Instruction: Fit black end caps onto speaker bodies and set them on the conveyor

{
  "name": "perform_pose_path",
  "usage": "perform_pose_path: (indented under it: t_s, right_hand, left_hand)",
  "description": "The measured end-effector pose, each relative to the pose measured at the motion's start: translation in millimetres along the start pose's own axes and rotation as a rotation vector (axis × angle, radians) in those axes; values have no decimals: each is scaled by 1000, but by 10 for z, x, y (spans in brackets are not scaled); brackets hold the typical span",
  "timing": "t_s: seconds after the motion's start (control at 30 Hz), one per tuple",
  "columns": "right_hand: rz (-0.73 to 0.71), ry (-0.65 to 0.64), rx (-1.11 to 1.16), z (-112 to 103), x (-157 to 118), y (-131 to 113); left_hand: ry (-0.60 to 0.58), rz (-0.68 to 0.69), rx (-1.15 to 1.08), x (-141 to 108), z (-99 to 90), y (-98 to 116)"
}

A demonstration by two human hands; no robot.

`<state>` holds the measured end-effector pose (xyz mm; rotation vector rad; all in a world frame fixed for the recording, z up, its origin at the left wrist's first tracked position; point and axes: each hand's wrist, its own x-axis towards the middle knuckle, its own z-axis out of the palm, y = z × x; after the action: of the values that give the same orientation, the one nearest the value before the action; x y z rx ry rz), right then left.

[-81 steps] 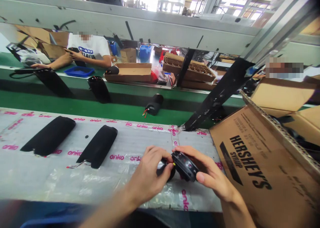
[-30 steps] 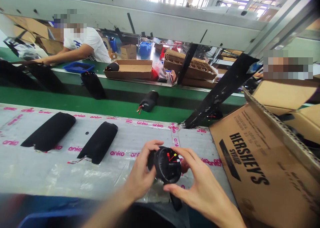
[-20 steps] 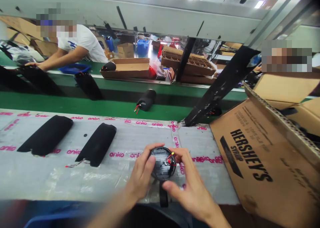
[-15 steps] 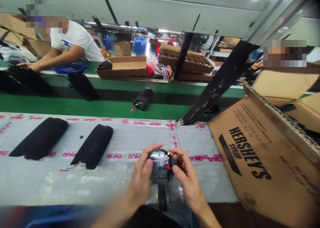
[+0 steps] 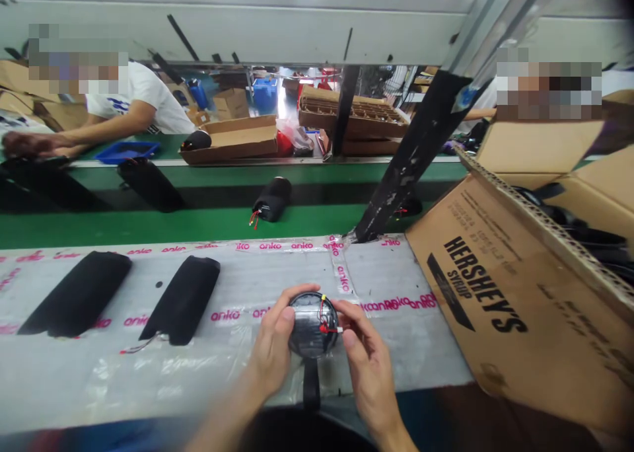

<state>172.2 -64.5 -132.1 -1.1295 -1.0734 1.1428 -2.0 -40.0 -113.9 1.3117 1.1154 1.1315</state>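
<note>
A round black device [image 5: 308,336] with a glossy end face is held up over the grey bench. Red wires and a white connector [image 5: 339,330] stick out from its face, and a black strap [image 5: 311,382] hangs beneath. My left hand [image 5: 275,336] grips its left rim, thumb on the near side. At the right rim my right hand [image 5: 364,346] has its thumb and fingertips beside the connector; whether they pinch it is not clear. Two black fabric-covered pieces [image 5: 183,300] [image 5: 82,293] lie flat on the left of the bench.
A cardboard box [image 5: 475,273] holding black parts stands at the right. Behind the bench, a green conveyor [image 5: 212,224] carries several black cylinders [image 5: 273,199]. A slanted black post [image 5: 406,161] rises at its edge. Across it, a person in a white shirt [image 5: 148,98] works.
The view has shifted slightly. My right thumb and fingers have moved a little off the device's face, and the white connector now shows between them and the rim.
</note>
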Motion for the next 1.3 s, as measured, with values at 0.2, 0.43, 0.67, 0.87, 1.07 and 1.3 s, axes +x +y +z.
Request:
perform_pose_path:
  t_s: [0.2, 0.43, 0.67, 0.87, 1.07, 1.3]
  right_hand:
    - [-69, 22, -98, 12, -129, 45]
    - [47, 26, -38, -14, -1, -47]
    - [71, 20, -34, 14, 67, -126]
    - [-48, 56, -138, 109, -12, -167]
    - [-76, 37, -135, 63, -36, -105]
    - [-182, -359, -258, -414, 146, 108]
  left_hand:
    - [26, -47, -53, -39, 20, -7]
    - [26, -32, -28, -21, 45, 0]
    - [-165, -125, -95, -27, -174, 139]
    - [-55, -8, -84, -17, -77, 29]
    - [33, 67, -30, 15, 54, -68]
    - [-3, 90, 37, -13, -15, -7]
